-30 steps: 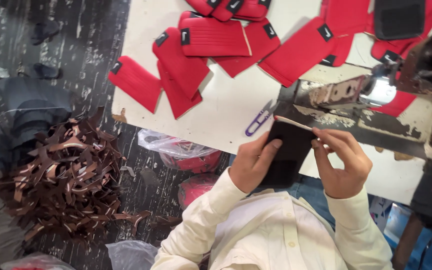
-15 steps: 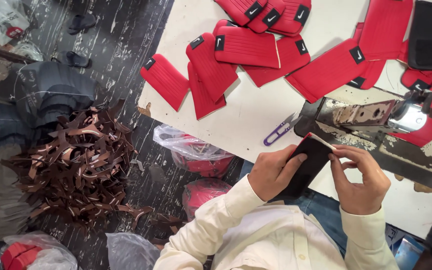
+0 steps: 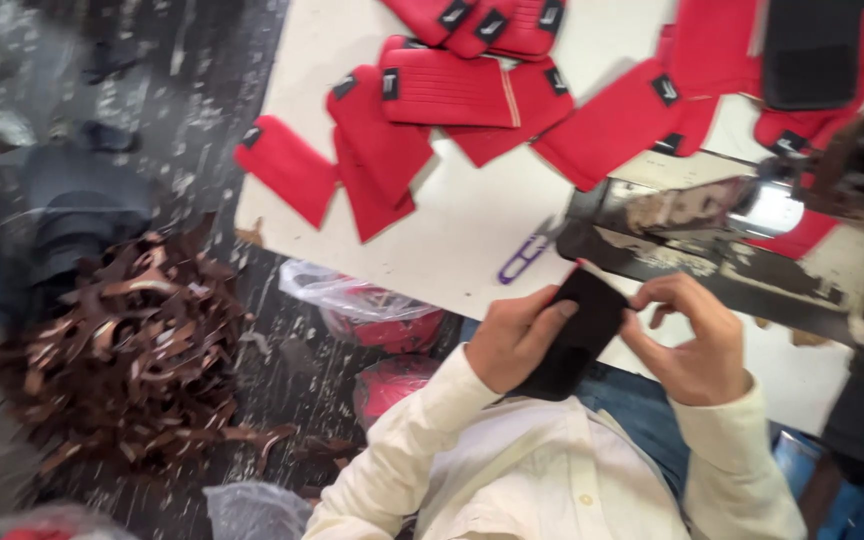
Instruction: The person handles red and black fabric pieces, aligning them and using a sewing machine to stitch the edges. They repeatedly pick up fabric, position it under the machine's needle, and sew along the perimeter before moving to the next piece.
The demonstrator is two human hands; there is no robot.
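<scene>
Gripping a black fabric piece (image 3: 572, 335) between the left hand (image 3: 514, 340) and right hand (image 3: 687, 340), both closed on it, at the white table (image 3: 472, 230) edge beside the sewing machine (image 3: 712, 225); best kept flat and taut; long axis slanted, upper end toward the machine.

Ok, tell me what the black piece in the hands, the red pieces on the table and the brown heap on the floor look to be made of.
Black piece: soft matte fabric, likely; it bends between the left hand and right hand.
Red pieces: stitched textile or padded synthetic, ribbed lines, small black tags.
Brown heap: curled strips with a slight sheen, perhaps leather or faux-leather offcuts; blur leaves it open.
</scene>
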